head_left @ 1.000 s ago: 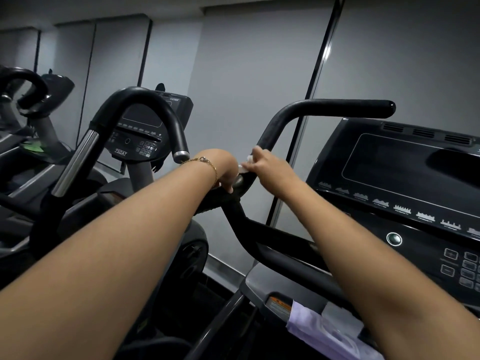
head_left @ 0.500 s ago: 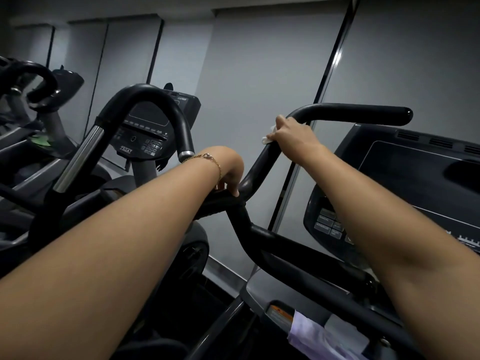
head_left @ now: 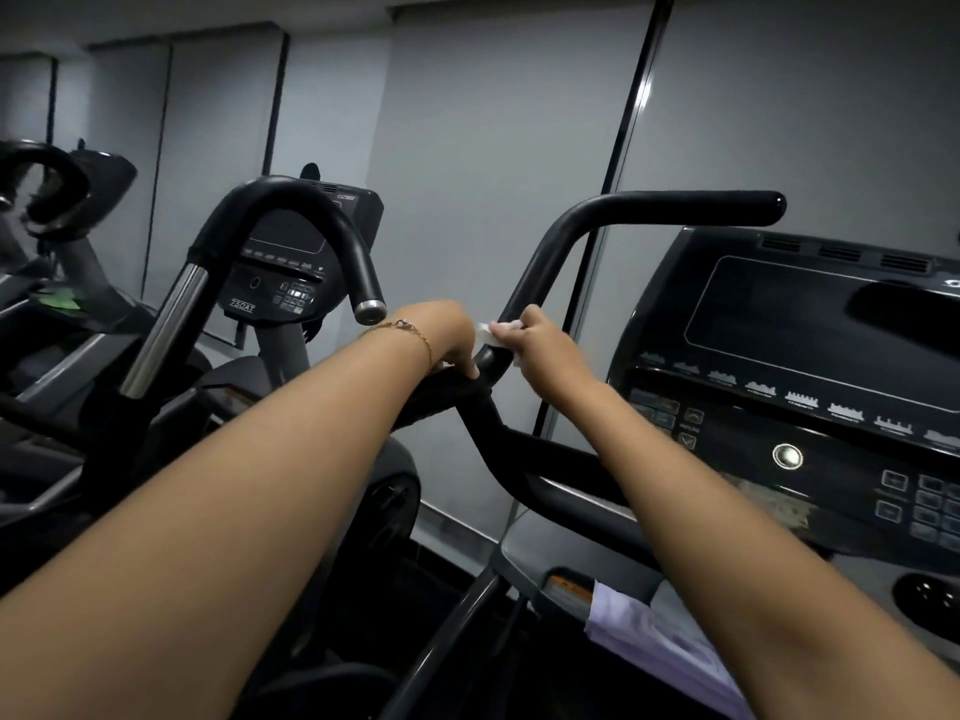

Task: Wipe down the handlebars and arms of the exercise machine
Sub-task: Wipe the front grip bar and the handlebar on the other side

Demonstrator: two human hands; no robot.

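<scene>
A black curved handlebar (head_left: 644,210) rises from the machine's arm (head_left: 524,454) and bends right at the top. My right hand (head_left: 540,345) is closed around its lower sloping part, pressing a white wipe (head_left: 491,332) against the bar. My left hand (head_left: 447,340), with a thin gold bracelet on the wrist, grips a short black side grip just below and left of the wipe. The two hands nearly touch.
The machine's dark console (head_left: 810,356) with screen and buttons fills the right. A pale lilac cloth (head_left: 639,626) lies in the tray below it. A second machine with a hooked handlebar (head_left: 291,200) and a small console stands at left. Grey wall panels are behind.
My right hand has slid down the handlebar with the wipe, from near the upper bend to just above my left hand. My left hand stays on its grip.
</scene>
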